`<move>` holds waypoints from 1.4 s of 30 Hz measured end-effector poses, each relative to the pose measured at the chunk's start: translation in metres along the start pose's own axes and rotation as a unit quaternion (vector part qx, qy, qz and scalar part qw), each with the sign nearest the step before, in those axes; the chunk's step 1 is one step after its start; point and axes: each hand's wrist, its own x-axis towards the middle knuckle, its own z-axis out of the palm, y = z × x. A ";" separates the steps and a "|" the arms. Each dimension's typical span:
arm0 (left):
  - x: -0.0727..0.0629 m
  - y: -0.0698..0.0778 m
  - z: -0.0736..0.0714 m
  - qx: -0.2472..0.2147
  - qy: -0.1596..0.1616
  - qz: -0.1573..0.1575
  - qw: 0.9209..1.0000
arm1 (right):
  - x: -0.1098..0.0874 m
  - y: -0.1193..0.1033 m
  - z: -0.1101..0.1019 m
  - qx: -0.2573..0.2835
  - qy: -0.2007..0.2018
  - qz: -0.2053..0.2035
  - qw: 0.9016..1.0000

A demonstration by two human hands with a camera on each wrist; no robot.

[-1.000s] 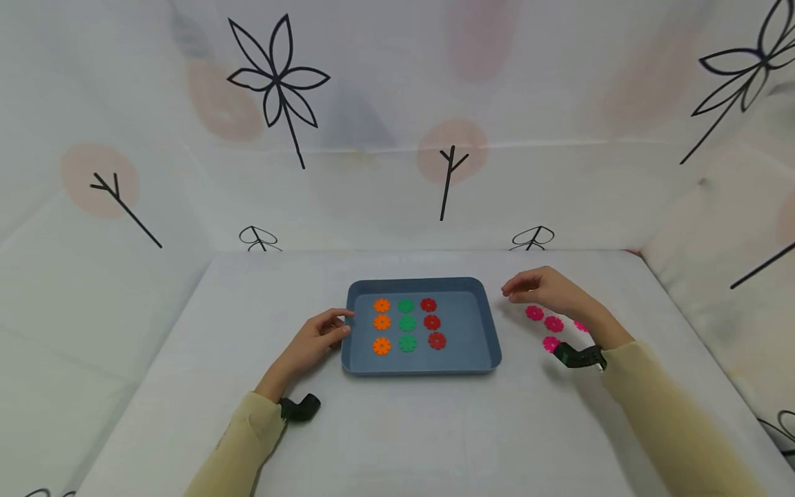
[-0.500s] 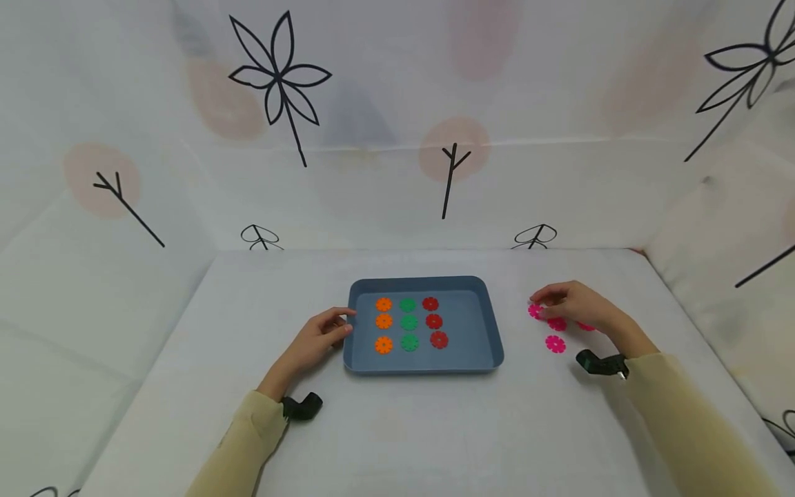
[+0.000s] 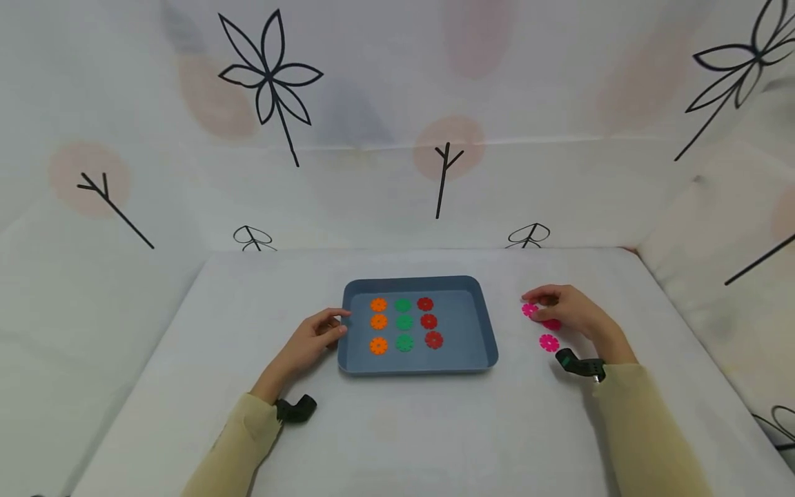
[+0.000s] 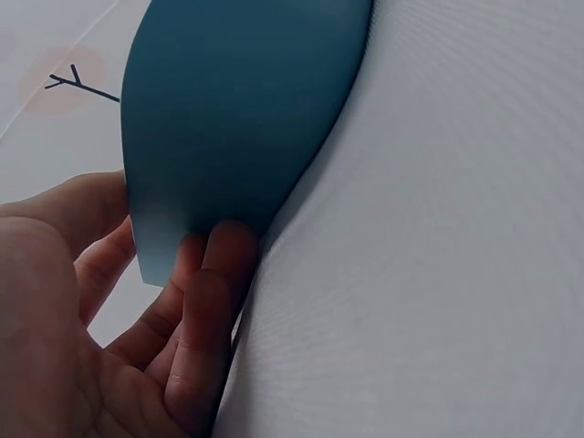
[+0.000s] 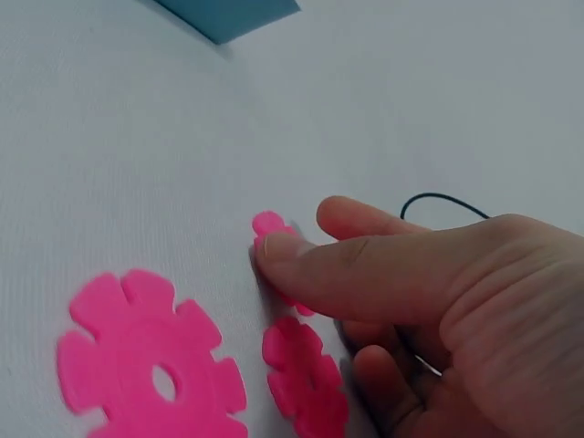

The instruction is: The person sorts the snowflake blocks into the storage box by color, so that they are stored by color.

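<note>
My left hand (image 3: 313,337) holds the left side of a blue-grey tray (image 3: 480,324); in the left wrist view its fingers rest against the tray's outer wall (image 4: 228,109) and at its rim. To the tray's right, my right hand (image 3: 574,314) pinches a pink snowflake building disc (image 3: 529,310) between thumb and finger, close over the table. In the right wrist view the thumb covers part of this pink disc (image 5: 268,222). Two more pink discs lie nearby, one closer to the camera (image 3: 549,343) and one partly under the hand (image 3: 551,324).
In the tray lie three columns of discs: orange (image 3: 379,322), green (image 3: 404,322) and red (image 3: 428,322). The tray's right part is bare. A white cloth (image 3: 397,428) covers the table, and a patterned white curtain (image 3: 373,186) stands behind.
My right hand has moved from beside the tray to the right, down onto the pink discs, and now pinches one. The left hand stays at the tray, which has not moved.
</note>
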 end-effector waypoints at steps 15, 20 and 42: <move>-0.001 0.003 -0.002 0.000 -0.002 0.005 1.000 | 0.001 -0.002 0.006 0.015 0.016 0.031 0.999; -0.001 0.005 -0.002 0.003 -0.002 -0.005 1.000 | 0.001 -0.002 0.006 0.019 0.018 0.041 0.999; -0.011 0.043 -0.003 0.002 -0.010 -0.008 1.000 | -0.003 0.003 -0.001 0.078 0.055 0.027 0.995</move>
